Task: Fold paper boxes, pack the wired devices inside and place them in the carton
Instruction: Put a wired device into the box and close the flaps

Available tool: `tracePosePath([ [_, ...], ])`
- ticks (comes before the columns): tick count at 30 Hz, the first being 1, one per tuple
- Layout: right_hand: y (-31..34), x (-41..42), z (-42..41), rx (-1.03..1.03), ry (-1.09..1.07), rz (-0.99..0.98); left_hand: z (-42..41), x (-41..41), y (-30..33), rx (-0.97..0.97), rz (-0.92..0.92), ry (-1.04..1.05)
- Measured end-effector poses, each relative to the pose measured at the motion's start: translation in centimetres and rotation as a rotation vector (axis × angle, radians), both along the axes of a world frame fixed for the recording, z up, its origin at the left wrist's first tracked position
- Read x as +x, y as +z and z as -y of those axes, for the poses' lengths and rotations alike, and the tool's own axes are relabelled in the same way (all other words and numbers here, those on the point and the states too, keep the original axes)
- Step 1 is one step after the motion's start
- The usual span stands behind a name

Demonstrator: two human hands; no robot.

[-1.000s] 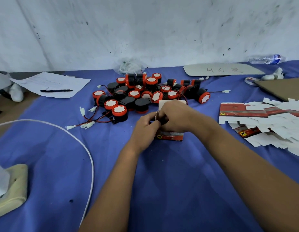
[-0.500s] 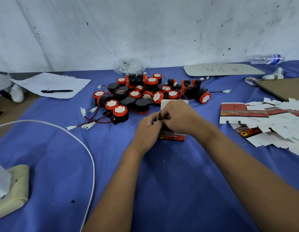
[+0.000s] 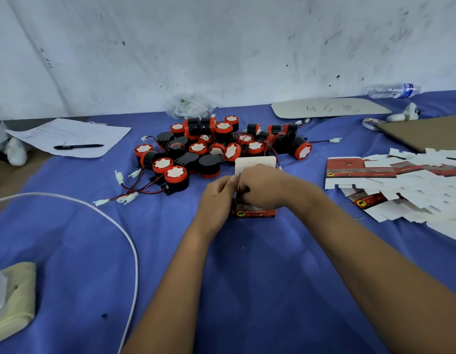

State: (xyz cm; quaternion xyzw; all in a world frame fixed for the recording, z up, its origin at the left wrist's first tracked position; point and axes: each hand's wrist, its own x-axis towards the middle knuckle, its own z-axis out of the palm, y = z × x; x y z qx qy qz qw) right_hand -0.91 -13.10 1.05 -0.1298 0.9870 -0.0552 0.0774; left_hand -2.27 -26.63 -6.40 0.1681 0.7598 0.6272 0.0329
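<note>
A small red-and-white paper box [image 3: 255,212] stands on the blue cloth at the centre, its white top flap [image 3: 255,163] raised behind my fingers. My left hand [image 3: 218,194] grips the box's left side. My right hand [image 3: 262,187] covers its open top, fingers curled into it; what is inside is hidden. Just behind the box lies a pile of several black-and-orange wired devices [image 3: 211,149] with red-black leads and white plugs [image 3: 127,199]. A stack of flat unfolded box blanks [image 3: 400,180] lies to the right.
A brown carton flap [image 3: 426,132] sits at the far right, with a cardboard sheet [image 3: 329,108] and a water bottle [image 3: 393,90] behind. A paper with a pen [image 3: 78,146] lies at the back left. A white cable [image 3: 119,226] curves across the left side to a beige block [image 3: 15,295].
Both hands stay on the box and have shifted only slightly. The white top flap now shows more above my right hand.
</note>
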Motion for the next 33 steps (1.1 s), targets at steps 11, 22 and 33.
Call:
tracePosePath([
  [11, -3.6, 3.8, -4.8, -0.898, -0.248, -1.039, -1.5, -0.2, -0.7, -0.079, -0.001, 0.136],
  [22, -8.2, 2.0, -5.0, -1.201, -0.228, -0.307, -2.6, 0.6, -1.3, 0.124, -0.156, 0.185],
  [33, -8.1, 2.9, -6.8, -1.105, -0.067, -0.077, 0.3, 0.3, -0.1, 0.151, 0.212, 0.06],
])
